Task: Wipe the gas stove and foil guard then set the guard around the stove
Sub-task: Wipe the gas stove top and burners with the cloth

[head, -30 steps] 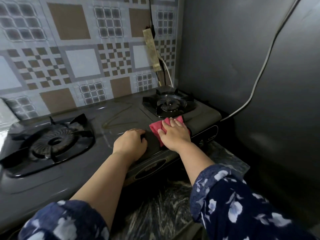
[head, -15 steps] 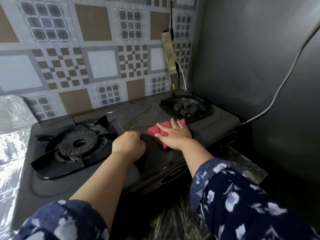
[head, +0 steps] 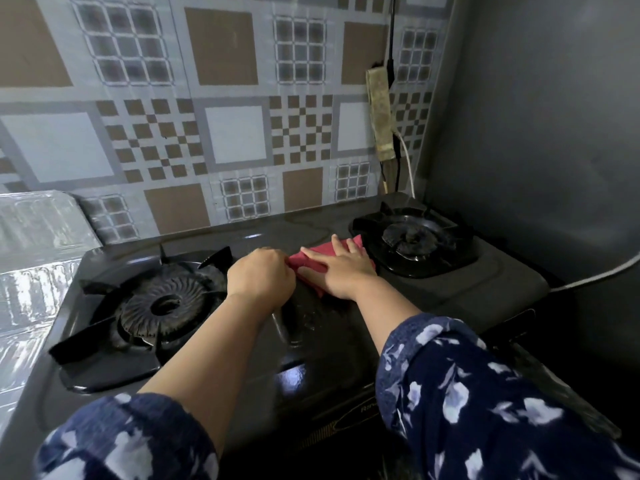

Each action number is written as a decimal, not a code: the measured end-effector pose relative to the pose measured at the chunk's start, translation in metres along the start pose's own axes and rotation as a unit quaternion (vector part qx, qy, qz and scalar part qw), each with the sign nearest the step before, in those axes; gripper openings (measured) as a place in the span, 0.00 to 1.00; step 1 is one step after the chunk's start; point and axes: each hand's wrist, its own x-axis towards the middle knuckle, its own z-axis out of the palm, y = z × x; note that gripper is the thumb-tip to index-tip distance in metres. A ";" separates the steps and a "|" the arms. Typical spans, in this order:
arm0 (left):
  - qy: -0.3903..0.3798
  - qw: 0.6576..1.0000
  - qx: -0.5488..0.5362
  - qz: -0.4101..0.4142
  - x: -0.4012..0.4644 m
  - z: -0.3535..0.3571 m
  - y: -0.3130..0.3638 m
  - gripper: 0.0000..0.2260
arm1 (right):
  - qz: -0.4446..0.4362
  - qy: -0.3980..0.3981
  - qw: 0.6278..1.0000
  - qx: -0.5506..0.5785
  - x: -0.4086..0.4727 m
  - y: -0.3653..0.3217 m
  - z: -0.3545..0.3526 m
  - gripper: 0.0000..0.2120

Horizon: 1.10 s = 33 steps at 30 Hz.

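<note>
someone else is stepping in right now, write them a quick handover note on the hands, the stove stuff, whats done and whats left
Right hand: flat, fingers straight, pressing the red cloth onto the gas stove top between the left burner and right burner.
Left hand: curled at the cloth's left edge; whether it pinches the cloth cannot be seen.
Foil guard: off to the left, against the patterned wall, not set around the stove.
Done: wiping of the stove's middle is under way; the front looks wet.
Left: finish the stove, wipe the guard, set it around the stove.

Patterned wall tiles [head: 235, 133], grimy power strip [head: 380, 116], white cable [head: 595, 277]
</note>
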 end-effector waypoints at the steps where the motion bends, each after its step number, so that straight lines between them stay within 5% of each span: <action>1: -0.007 1.000 0.008 -0.011 0.007 0.001 -0.002 0.14 | -0.008 -0.003 1.000 0.000 0.010 0.000 -0.001 0.30; 9: -0.067 0.992 0.052 -0.097 0.049 0.010 -0.023 0.14 | -0.050 -0.018 0.999 -0.010 0.099 -0.004 -0.017 0.29; 18: -0.099 0.989 0.039 -0.100 0.051 0.005 -0.030 0.16 | -0.059 -0.024 0.998 -0.015 0.160 -0.042 -0.022 0.26; 33: -0.088 0.988 -0.052 -0.116 -0.004 -0.020 -0.037 0.16 | -0.154 -0.022 0.988 0.009 0.030 -0.067 0.007 0.23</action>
